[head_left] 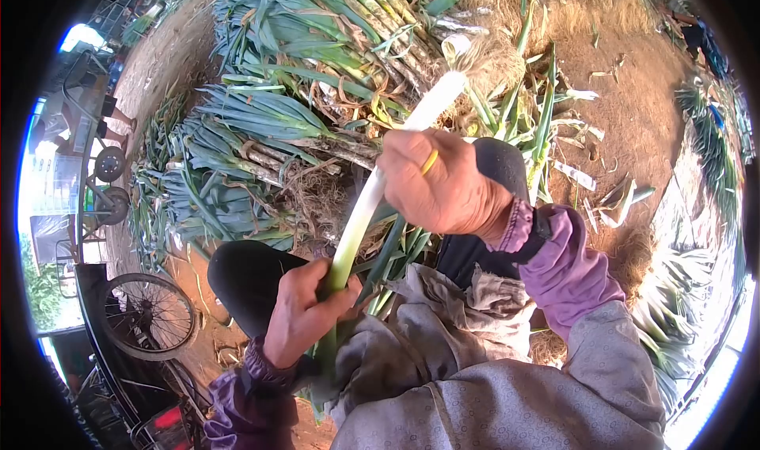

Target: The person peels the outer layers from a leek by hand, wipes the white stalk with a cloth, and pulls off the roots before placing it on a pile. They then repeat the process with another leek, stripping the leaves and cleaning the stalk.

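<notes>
One long leek (360, 220) runs diagonally over my lap, its white root end up and to the right, its green part down by my left hand. My left hand (305, 311) is wrapped round the pale green lower stalk. Higher up, my right hand (435, 182), with a yellow ring on one finger, closes round the white shaft just below the roots. Beyond my knees lies a large heap of leeks (317, 30) with dark green leaves and dry roots. A smaller bundle of leeks (229, 153) rests left of my hands.
Loose leaf scraps (582, 137) litter the brown dirt ground (633, 78) at the right. More leeks (673, 307) lie at the lower right. A spoked wheel (150, 315) stands at the lower left, with a wheeled cart (109, 165) above it. Part of a person (119, 121) shows behind the cart.
</notes>
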A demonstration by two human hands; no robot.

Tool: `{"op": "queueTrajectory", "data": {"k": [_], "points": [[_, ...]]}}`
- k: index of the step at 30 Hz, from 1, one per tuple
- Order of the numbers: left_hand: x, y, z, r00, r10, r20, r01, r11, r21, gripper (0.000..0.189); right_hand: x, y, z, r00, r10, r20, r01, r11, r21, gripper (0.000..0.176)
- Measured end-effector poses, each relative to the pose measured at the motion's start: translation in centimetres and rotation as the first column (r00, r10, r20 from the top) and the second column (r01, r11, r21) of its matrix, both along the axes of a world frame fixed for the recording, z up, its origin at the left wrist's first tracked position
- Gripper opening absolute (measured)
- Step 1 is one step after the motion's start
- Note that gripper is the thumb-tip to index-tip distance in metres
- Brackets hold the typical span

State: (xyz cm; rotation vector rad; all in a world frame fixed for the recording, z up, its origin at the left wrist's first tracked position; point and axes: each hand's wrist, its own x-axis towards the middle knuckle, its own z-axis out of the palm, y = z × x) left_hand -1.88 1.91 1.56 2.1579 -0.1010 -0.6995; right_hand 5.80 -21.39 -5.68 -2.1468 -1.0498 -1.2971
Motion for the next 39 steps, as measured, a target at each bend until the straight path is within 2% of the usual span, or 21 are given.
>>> {"op": "queueTrajectory", "data": {"k": [2, 6, 9, 12, 15, 16, 18, 19, 20, 21, 22, 23, 24, 25, 26, 28, 29, 31, 34, 37, 39], "points": [[1.4, -0.5, -1.5, 0.958, -0.162, 0.238, 0.143, 0.985, 0.095, 0.022, -0.6, 0.7, -0.5, 0.993, 0.075, -0.089, -0.080, 0.995, -0.054, 0.028], [3.9, -3.0, -3.6, 0.874, -0.180, 0.451, 0.116, 0.979, 0.167, 0.017, -1.7, 1.9, 0.2, 0.975, 0.132, -0.177, -0.134, 0.991, 0.000, 0.021], [4.0, -3.9, -3.7, 0.837, -0.153, 0.525, 0.054, 0.978, 0.200, 0.016, -3.2, 1.9, 0.9, 0.978, 0.005, -0.207, 0.015, 0.995, 0.097, 0.016], [5.1, -1.5, -8.4, 0.726, -0.244, 0.643, 0.015, 0.940, 0.340, 0.018, -5.0, -2.5, 5.7, 0.982, -0.149, -0.113, 0.175, 0.949, 0.262, 0.012], [5.7, 0.1, -9.6, 0.954, 0.043, 0.297, -0.084, 0.988, 0.127, 0.021, -6.0, -8.5, 10.9, 0.915, -0.403, -0.022, 0.368, 0.811, 0.455, 0.015], [5.6, -0.4, -8.4, 0.974, 0.090, 0.206, -0.112, 0.989, 0.094, 0.026, -5.2, -9.9, 11.2, 0.897, -0.441, -0.012, 0.382, 0.763, 0.522, 0.013], [5.4, -0.4, -7.3, 0.980, 0.112, 0.165, -0.113, 0.994, 0.000, 0.027, -1.9, -11.5, 9.0, 0.902, -0.426, -0.072, 0.378, 0.697, 0.609, 0.013], [5.3, -0.4, -6.6, 0.982, 0.125, 0.144, -0.119, 0.992, -0.046, 0.027, -0.6, -11.6, 7.2, 0.888, -0.420, -0.186, 0.445, 0.684, 0.578, 0.014], [5.2, -0.7, -5.4, 0.985, 0.153, 0.074, -0.148, 0.987, -0.063, 0.026, 0.1, -11.5, 5.6, 0.726, -0.488, -0.484, 0.674, 0.643, 0.363, 0.012], [4.9, -0.9, -4.5, 0.983, 0.166, 0.077, -0.160, 0.984, -0.075, 0.025, 1.0, -11.7, 3.9, 0.669, -0.633, -0.390, 0.704, 0.708, 0.058, 0.015], [4.7, -1.1, -3.7, 0.981, 0.176, 0.080, -0.169, 0.982, -0.086, 0.024, 1.0, -11.0, 2.4, 0.598, -0.711, -0.369, 0.727, 0.676, -0.124, 0.017], [4.5, -1.1, -3.3, 0.979, 0.186, 0.082, -0.178, 0.979, -0.097, 0.023, 0.7, -9.8, 0.8, 0.670, -0.581, -0.462, 0.662, 0.750, 0.017, 0.011], [4.4, -0.9, -3.1, 0.979, 0.160, 0.122, -0.151, 0.985, -0.085, 0.022, -0.2, -7.8, 1.3, 0.553, -0.389, -0.737, 0.619, 0.784, 0.050, 0.006], [4.1, -1.0, -2.7, 0.977, 0.160, 0.139, -0.150, 0.985, -0.081, 0.022, -0.3, -6.1, 0.0, 0.709, -0.087, -0.700, 0.435, 0.835, 0.337, 0.006], [3.9, -1.3, -2.2, 0.976, 0.156, 0.153, -0.146, 0.986, -0.078, 0.022, -0.6, -4.7, -0.6, 0.667, 0.155, -0.729, 0.323, 0.821, 0.470, 0.006], [3.4, -1.5, -2.0, 0.967, 0.119, 0.226, -0.110, 0.993, -0.053, 0.022, -1.0, -2.1, -0.5, 0.565, 0.403, -0.720, 0.265, 0.738, 0.621, 0.004], [3.1, -1.4, -2.1, 0.956, 0.086, 0.280, -0.081, 0.996, -0.029, 0.022, -1.1, -1.3, 0.0, 0.497, 0.415, -0.762, 0.309, 0.736, 0.602, 0.009], [2.5, -1.5, -2.2, 0.934, 0.053, 0.353, -0.058, 0.998, 0.004, 0.023, -1.0, -0.5, 0.0, 0.465, 0.466, -0.753, 0.404, 0.645, 0.648, 0.013], [1.5, -2.0, -2.2, 0.916, 0.020, 0.400, -0.047, 0.997, 0.058, 0.025, -1.0, -0.4, 1.0, 0.419, 0.676, -0.606, 0.442, 0.431, 0.787, 0.018], [1.3, -2.4, -1.9, 0.858, -0.087, 0.505, 0.044, 0.994, 0.096, 0.022, -1.4, -0.6, 1.2, 0.389, 0.754, -0.529, 0.413, 0.371, 0.832, 0.019], [1.0, -2.9, -1.6, 0.859, -0.090, 0.504, 0.044, 0.994, 0.104, 0.020, -1.5, -0.8, 1.1, 0.422, 0.719, -0.553, 0.409, 0.394, 0.823, 0.014]]}}
